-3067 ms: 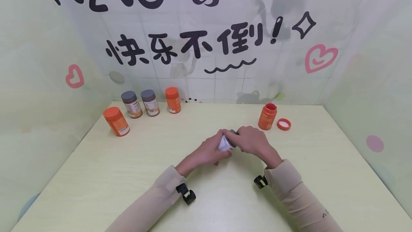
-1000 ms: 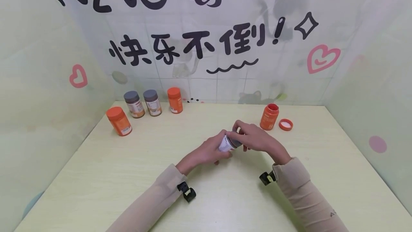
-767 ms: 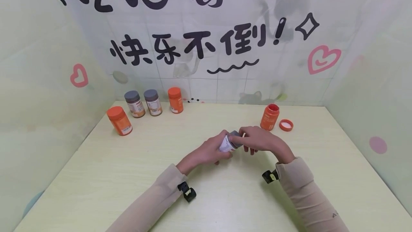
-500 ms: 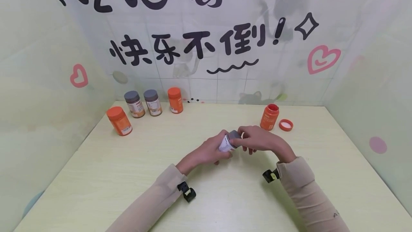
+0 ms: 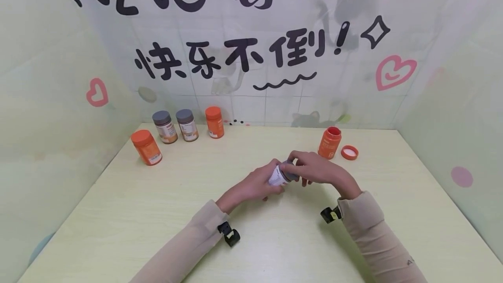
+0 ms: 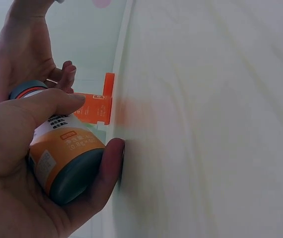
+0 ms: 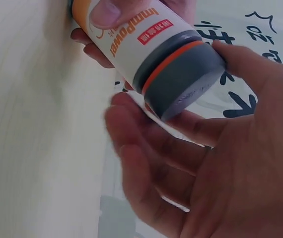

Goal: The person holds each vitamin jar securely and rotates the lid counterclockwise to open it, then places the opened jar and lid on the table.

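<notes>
- Fingers of the left hand are wrapped round the body of a bottle, thumb along one side.
- On the right hand, thumb and forefinger pinch the grey cap; its other fingers curl loosely below, clear of the bottle.
- Bottle: held above the counter, near its middle, between the hands. Its long axis is tilted, cap toward about 2 o'clock, base toward 8, as the head view shows.
- Its label reads "ImmPower" in orange beside a red box of small characters; "0.8g" shows on the orange band near the base.
- From the bottle, an uncapped orange jar stands at 2 o'clock, an orange lid lying just beside it, pale inside upward.
- Toward 10 o'clock stand two grey-capped jars and an orange-lidded jar; another orange jar is between 9 and 10.
- Wall writing at 12 o'clock: "快乐不倒!"
</notes>
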`<state>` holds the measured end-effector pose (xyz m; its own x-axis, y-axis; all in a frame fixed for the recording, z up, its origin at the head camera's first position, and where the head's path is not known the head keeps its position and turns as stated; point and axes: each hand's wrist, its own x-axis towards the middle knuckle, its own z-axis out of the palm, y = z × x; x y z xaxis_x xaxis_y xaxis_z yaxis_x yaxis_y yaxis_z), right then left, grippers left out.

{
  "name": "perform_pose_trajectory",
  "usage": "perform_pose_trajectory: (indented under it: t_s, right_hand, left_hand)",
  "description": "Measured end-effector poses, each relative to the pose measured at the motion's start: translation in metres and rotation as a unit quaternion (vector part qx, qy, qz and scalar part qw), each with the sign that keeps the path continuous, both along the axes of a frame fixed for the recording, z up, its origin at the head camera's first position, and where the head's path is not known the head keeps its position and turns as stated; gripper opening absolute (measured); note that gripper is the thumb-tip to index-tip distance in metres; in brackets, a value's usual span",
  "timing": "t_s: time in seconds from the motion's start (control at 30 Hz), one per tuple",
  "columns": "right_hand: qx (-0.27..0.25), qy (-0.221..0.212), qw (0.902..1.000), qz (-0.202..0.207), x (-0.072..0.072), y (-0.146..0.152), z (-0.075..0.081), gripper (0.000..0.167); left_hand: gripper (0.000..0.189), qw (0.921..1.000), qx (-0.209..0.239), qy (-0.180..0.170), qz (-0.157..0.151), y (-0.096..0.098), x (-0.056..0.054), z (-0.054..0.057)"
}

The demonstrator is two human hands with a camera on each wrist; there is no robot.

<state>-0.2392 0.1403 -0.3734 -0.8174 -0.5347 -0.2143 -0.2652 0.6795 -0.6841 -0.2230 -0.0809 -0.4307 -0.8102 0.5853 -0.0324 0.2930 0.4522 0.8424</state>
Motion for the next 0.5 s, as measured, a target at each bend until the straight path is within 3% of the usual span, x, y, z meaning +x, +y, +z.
perform_pose_trajectory:
  t_s: [0.2,0.5]
  right_hand:
    - [0.028,-0.034,0.9990,0.005,-0.0009,0.0073,0.0022,0.050]
    - [0.007,-0.016,0.9997,0.016,-0.0008,0.0038,0.0020,0.044]
  left_hand:
    - [0.046,1.0000,-0.002,-0.003,0.003,0.0012,-0.0018,0.0001]
    - [0.047,1.0000,-0.007,-0.003,0.006,0.0008,0.0001,0.0006]
